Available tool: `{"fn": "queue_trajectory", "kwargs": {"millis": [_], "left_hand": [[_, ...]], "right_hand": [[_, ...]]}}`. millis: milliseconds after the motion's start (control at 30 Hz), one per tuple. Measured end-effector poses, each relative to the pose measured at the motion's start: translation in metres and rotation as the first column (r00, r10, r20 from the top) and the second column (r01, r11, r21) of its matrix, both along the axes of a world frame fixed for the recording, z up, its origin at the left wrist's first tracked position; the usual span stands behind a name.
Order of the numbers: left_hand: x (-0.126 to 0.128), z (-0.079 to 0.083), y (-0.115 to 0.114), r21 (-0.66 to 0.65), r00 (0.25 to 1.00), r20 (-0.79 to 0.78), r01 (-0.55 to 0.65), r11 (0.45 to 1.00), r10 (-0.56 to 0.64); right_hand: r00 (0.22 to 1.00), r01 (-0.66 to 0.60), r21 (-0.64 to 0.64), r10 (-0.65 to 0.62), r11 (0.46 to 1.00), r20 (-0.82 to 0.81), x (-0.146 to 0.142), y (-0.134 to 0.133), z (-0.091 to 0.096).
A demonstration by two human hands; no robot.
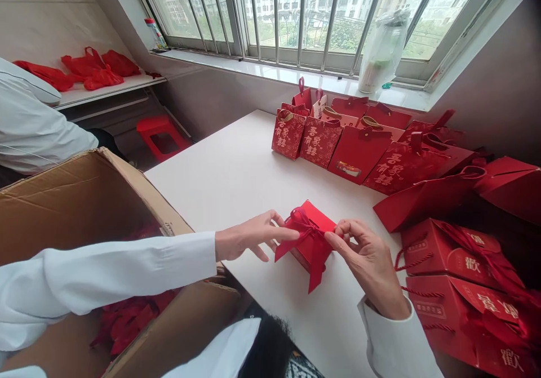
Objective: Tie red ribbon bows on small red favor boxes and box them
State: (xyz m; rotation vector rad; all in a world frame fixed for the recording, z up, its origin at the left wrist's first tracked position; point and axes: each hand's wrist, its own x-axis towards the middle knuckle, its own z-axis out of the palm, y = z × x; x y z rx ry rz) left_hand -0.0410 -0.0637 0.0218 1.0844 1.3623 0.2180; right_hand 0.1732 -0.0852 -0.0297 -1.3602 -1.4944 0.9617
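1. Small red box (318,213) on white bench (228,169), set in from the near edge. Its underside and part of the front are hidden by ribbon tails.
2. Red bow (310,230) across the box top, tails draped toward the near edge. Knot detail hard to make out, red on red.
3. Left hand (249,234): grip apart, fingers spread at the box's left side, forefinger beside the knot. Contact with the ribbon: cannot tell.
4. Right hand (367,259): grip together, thumb and forefinger clamped on the bow at its right end. Pinched portion hidden behind the fingertips.
5. Red gift bags (315,141) crowd the window-side edge; rear ones mostly covered by the front row.
6. Larger red cartons (443,248) with rope handles near the right edge, partly cut off by the frame.
7. Cardboard box (63,209) overlaps the bench's left edge. Red pieces (131,324) inside, partly behind the left sleeve (135,268); type unclear.
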Motion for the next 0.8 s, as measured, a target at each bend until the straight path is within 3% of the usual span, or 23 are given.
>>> {"fn": "queue_trajectory", "kwargs": {"millis": [67, 200, 400, 533, 600, 667, 800], "left_hand": [[-0.003, 0.008, 0.007, 0.152, 0.984, -0.157, 0.11, 0.982, -0.086], [-0.001, 0.011, 0.02, 0.451, 0.938, -0.333, 0.249, 0.857, -0.098], [0.013, -0.001, 0.03, 0.562, 0.907, -0.372, 0.388, 0.73, -0.196], [0.015, -0.005, 0.034, 0.677, 0.856, -0.474, 0.505, 0.536, -0.208], [0.015, -0.006, 0.035, 0.714, 0.847, -0.492, 0.524, 0.464, -0.199], [0.014, -0.01, 0.037, 0.729, 0.858, -0.485, 0.503, 0.464, -0.168], [0.015, -0.022, 0.041, 0.717, 0.883, -0.456, 0.438, 0.542, -0.111]], "right_hand": [[1.0, -0.005, 0.012, 0.005, 1.0, 0.002, 0.0, 0.0, 0.0], [1.0, -0.025, 0.036, 0.025, 0.999, 0.014, -0.001, -0.001, -0.001], [0.998, -0.06, 0.086, 0.056, 0.994, 0.041, -0.003, -0.003, 0.0], [0.996, -0.062, 0.121, 0.053, 0.991, 0.074, -0.003, -0.004, -0.002], [0.995, -0.057, 0.139, 0.044, 0.989, 0.091, -0.004, -0.005, -0.003], [0.994, -0.038, 0.154, 0.022, 0.987, 0.103, -0.007, -0.006, -0.003], [0.988, 0.041, 0.191, -0.068, 0.981, 0.137, -0.016, -0.008, -0.003]]}}
